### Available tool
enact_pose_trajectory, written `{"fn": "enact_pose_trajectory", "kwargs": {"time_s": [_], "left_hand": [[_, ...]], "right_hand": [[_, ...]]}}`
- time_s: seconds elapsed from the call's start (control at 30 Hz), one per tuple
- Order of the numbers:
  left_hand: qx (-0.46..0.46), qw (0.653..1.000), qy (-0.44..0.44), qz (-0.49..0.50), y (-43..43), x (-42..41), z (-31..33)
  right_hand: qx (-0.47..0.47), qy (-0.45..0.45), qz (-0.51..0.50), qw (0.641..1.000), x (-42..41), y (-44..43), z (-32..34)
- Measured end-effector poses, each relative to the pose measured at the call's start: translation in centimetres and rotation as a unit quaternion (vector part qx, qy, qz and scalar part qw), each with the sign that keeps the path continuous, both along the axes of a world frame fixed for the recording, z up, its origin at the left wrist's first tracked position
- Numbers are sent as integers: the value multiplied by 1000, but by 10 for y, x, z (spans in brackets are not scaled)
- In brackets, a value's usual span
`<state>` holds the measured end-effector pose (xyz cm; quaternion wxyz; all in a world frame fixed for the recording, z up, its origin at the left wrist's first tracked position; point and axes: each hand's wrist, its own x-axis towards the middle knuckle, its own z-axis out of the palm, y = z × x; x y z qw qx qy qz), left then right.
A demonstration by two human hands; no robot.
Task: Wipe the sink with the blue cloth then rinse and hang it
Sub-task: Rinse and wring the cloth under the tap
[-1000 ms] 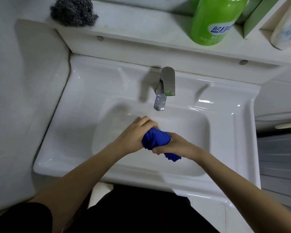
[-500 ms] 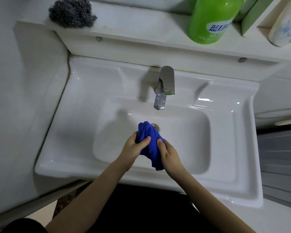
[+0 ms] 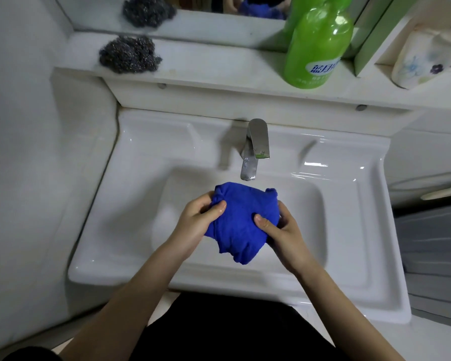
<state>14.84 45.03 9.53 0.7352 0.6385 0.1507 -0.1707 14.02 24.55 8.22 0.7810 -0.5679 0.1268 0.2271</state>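
your left hand (image 3: 197, 222) and right hand (image 3: 280, 231) both grip the bunched blue cloth (image 3: 241, 222) over the middle of the sink (image 3: 130, 204), just below the tap (image 3: 254, 149); it looks soft, limp and probably wet, so hold it by its gathered edges.

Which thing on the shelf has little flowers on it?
The white container at the far right; the green bottle has only writing, and the grey scrubber is plain.
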Motion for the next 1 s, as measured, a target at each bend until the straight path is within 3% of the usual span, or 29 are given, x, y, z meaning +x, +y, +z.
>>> {"fn": "enact_pose_trajectory", "kwargs": {"time_s": [0.1,0.23,0.37,0.47,0.53,0.7,0.83,1.0], "left_hand": [[12,1000,0,-3,-5,1,10],[65,993,-55,-87,-3,6,29],[118,970,-108,-183,-8,14,44],[279,913,-232,-186,-5,18,36],[365,866,-299,-166,-1,20,31],[418,810,-390,-133,-1,21,48],[418,793,-423,-130,-3,27,60],[455,759,-460,-72,-4,26,43]], "right_hand": [[-139,-68,32,987,1,0,11],[-181,-155,75,968,8,-4,38],[-336,-331,101,876,21,3,52],[-380,-381,104,836,25,6,54],[-359,-347,116,859,23,9,56],[-342,-342,113,868,27,10,69],[-244,-318,73,913,22,15,87],[-219,-268,71,935,20,14,83]]}}
